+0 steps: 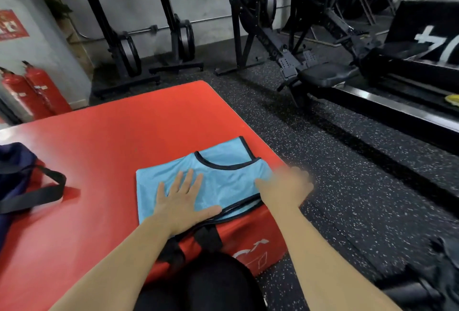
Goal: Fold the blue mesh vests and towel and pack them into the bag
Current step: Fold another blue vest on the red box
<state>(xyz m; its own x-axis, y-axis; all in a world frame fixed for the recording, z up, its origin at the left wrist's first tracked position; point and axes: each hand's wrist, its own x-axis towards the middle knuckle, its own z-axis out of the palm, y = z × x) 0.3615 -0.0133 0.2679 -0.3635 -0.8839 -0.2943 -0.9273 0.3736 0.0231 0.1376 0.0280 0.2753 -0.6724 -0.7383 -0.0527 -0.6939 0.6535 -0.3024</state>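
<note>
Blue mesh vest [223,181] flat on the near right corner of a red pad [111,136], folded to a rough rectangle, dark-bound neckline curving across its far side. Pad smooth and vinyl-like, thick, rounded at the corners, with a black strap handle [208,236] on its near wall and a white printed logo [250,253] beside that, too broken to read. Around it, black rubber floor [335,174] flecked with pale specks, a grey wall, black rowing machines [310,62] to the right and upright ones [124,50] against the wall. Two red fire extinguishers [37,89] at far left, below a red wall sign [11,25] with illegible lettering. Large white marks, perhaps "+7", on a black box [422,37] at far right. Dark navy bag [15,161] with a black webbing strap at the pad's left edge, well apart from the vest. Left hand [182,201] spread wide, palm down, pressing the vest's near half. Right hand [285,189] at the vest's right edge, blurred — gripping or flat, cannot tell.
</note>
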